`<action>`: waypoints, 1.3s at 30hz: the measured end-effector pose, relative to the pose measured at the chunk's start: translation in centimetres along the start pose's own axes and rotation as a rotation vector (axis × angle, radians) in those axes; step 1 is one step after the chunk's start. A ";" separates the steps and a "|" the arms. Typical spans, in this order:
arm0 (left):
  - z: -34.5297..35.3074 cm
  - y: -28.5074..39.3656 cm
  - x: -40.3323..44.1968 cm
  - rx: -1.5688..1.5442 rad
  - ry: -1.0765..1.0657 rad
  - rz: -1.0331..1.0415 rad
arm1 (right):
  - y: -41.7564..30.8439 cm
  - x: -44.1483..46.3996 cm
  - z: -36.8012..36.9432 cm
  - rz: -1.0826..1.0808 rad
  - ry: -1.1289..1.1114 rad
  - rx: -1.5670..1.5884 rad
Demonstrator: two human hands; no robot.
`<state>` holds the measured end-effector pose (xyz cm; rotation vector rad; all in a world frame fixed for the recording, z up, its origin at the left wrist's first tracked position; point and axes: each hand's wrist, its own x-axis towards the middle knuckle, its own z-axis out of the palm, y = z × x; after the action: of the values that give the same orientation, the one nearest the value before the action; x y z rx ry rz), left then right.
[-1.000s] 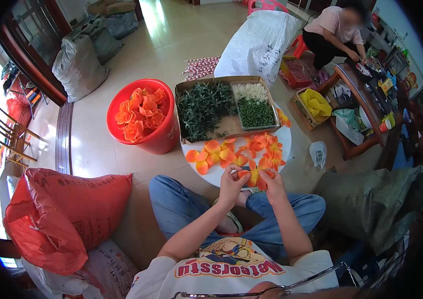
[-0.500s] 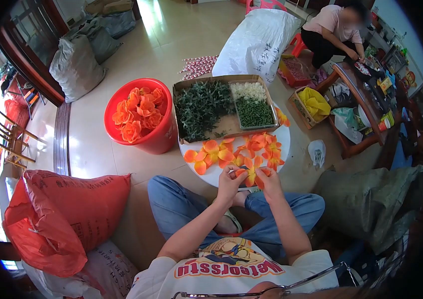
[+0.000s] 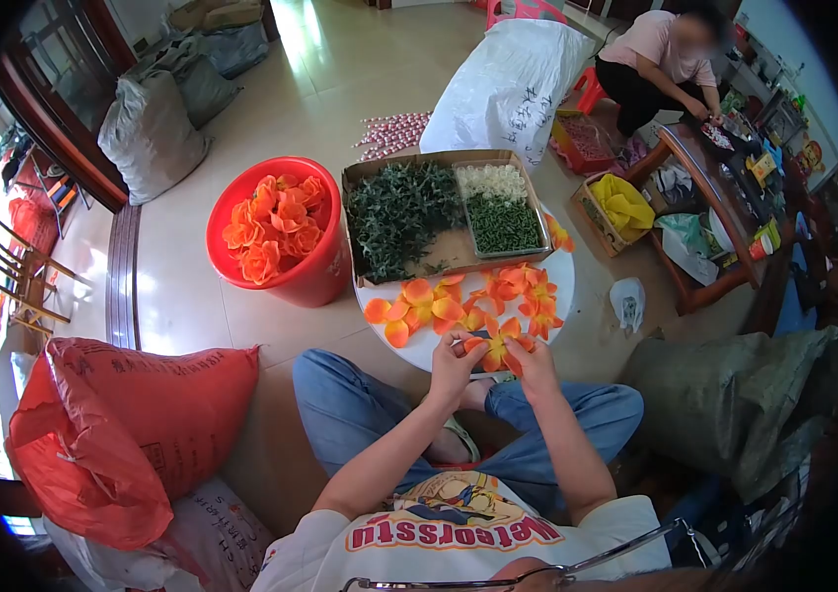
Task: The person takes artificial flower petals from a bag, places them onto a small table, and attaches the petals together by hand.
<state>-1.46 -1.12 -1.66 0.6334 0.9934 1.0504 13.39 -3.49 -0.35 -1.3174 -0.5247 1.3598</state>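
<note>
Between my hands, just past the near edge of the round white table [image 3: 407,347], is an orange and yellow artificial flower petal piece [image 3: 500,347] with its petals spread. My left hand [image 3: 454,357] pinches its left side, and my right hand [image 3: 534,365] pinches its right side. Loose orange petal pieces [image 3: 419,301] lie on the table beyond my fingers. Behind them stands a cardboard box [image 3: 454,262] with dark green artificial leaves [image 3: 401,212]. A clear tray in the box holds small green pieces [image 3: 504,223] and whitish translucent pieces [image 3: 491,182].
A red bucket [image 3: 312,281] of orange fabric flowers [image 3: 274,225] stands left of the table. Red [image 3: 167,414] and dark green sacks [image 3: 735,395] flank me. A white sack [image 3: 508,84] stands behind. At the upper right another person [image 3: 661,59] sits by a wooden table [image 3: 700,183].
The petal piece between my hands has turned slightly, its petals facing me more openly now. Both hands have stayed almost in place.
</note>
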 end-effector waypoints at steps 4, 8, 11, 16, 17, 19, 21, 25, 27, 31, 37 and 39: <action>-0.3 -0.5 0.1 -0.029 0.010 -0.040 | 0.8 0.5 -0.4 -0.001 -0.008 -0.013; -1.2 -1.8 0.6 -0.086 -0.014 -0.069 | 0.8 0.6 -1.0 0.085 -0.003 0.023; -1.6 -1.9 0.5 -0.105 -0.030 -0.101 | 0.8 0.7 -1.5 0.129 -0.025 0.064; -2.0 -1.9 0.7 -0.183 -0.114 -0.200 | -0.5 0.5 -0.3 0.109 -0.089 0.147; -2.2 -2.1 0.8 -0.219 -0.137 -0.221 | -0.4 0.7 -0.4 0.117 -0.098 0.135; -2.1 -1.9 0.7 -0.280 -0.157 -0.253 | -0.2 1.3 -0.8 0.129 -0.123 0.133; -2.1 -1.9 0.8 -0.335 -0.168 -0.278 | 0.1 1.9 -1.1 0.138 -0.154 0.153; -2.3 -2.1 0.7 -0.437 -0.185 -0.312 | 0.4 2.4 -1.3 0.221 -0.158 0.258; -2.3 -2.4 0.7 -0.489 -0.203 -0.324 | 0.9 2.8 -1.6 0.290 -0.107 0.328; -2.4 -3.2 1.0 -0.555 -0.215 -0.326 | 1.5 3.2 -2.1 0.396 -0.091 0.484; -2.5 -3.4 1.2 -0.517 -0.205 -0.276 | 1.0 3.3 -2.9 0.445 -0.124 0.570; -2.6 -3.6 1.2 -0.479 -0.186 -0.264 | 2.1 4.2 -4.3 0.437 -0.175 0.624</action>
<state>-2.15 -1.47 -6.24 0.1934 0.6105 0.9295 17.40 -1.92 -5.09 -0.8195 0.0979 1.8189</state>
